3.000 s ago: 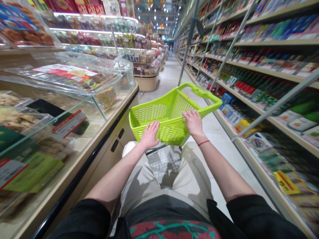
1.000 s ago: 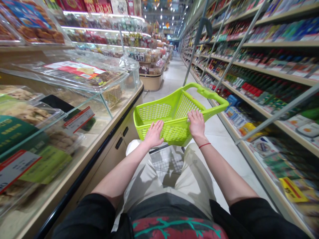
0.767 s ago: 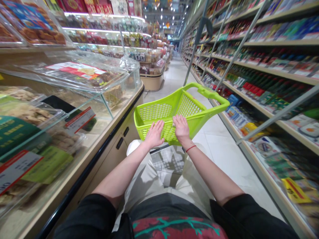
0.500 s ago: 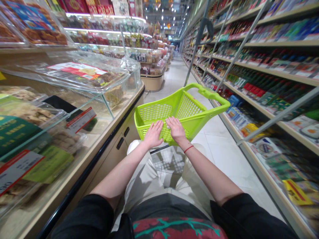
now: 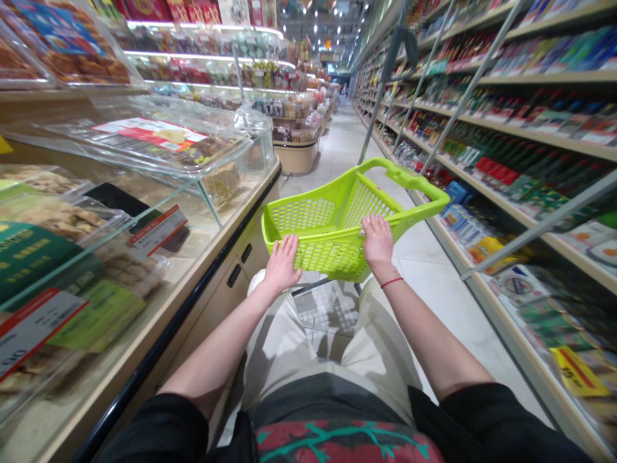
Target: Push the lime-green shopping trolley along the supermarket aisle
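Observation:
A lime-green plastic shopping basket (image 5: 313, 218) with perforated walls and a long curved handle (image 5: 409, 173) rolls in front of me, its lower frame hidden. My right hand (image 5: 377, 241) curls over the basket's right rim. My left hand (image 5: 282, 263) lies flat with spread fingers against the near wall, close to the left corner. Nothing shows inside the basket. A red thread bracelet circles my right wrist.
A glass display counter (image 5: 207, 270) of packaged foods runs along the left. Shelves of packaged goods (image 5: 530, 154) with metal uprights line the right. A tiled aisle floor (image 5: 347, 148) stretches ahead between them.
My right hand has moved right, from the near wall's middle to the right rim. My left hand has shifted slightly left and down along the near wall.

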Action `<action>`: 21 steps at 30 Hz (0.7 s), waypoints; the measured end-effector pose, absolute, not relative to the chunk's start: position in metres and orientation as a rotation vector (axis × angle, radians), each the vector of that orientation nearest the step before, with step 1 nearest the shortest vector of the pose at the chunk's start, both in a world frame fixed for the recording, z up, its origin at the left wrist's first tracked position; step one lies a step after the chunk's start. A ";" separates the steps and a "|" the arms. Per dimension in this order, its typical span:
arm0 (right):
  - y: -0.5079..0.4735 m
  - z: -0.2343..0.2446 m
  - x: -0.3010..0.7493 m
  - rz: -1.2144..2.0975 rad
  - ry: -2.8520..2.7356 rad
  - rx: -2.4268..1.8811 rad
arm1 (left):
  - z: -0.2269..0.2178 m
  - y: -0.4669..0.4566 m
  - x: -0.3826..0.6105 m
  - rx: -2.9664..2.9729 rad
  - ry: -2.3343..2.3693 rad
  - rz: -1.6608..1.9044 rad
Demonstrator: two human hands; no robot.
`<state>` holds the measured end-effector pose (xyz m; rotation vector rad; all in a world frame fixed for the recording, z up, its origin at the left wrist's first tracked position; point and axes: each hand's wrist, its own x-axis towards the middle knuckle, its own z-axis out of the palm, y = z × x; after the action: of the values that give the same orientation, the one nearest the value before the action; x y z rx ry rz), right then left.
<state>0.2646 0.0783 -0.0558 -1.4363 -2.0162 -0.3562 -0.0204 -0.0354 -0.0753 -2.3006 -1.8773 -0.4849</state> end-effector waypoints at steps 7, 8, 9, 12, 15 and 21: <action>0.047 -0.075 0.175 -0.207 -2.221 -1.248 | -0.073 -0.035 -0.020 -2.314 -1.896 -0.475; 0.044 -0.073 0.166 -0.182 -2.251 -1.226 | -0.072 -0.036 -0.020 -2.312 -1.897 -0.474; 0.042 -0.071 0.159 -0.159 -2.283 -1.207 | -0.072 -0.036 -0.020 -2.311 -1.896 -0.474; 0.041 -0.062 0.152 -0.110 -2.374 -1.156 | -0.071 -0.037 -0.021 -2.303 -1.897 -0.490; 0.045 -0.054 0.164 -0.105 -2.442 -1.125 | -0.071 -0.037 -0.021 -2.305 -1.895 -0.502; 0.067 -0.050 0.226 -0.269 -2.277 -1.315 | -0.070 -0.037 -0.020 -2.324 -1.900 -0.489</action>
<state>0.2261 0.0672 -0.0496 -1.3148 -2.2769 -0.2693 -0.0200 -0.0372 -0.0695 -2.3242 -1.8998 -0.4895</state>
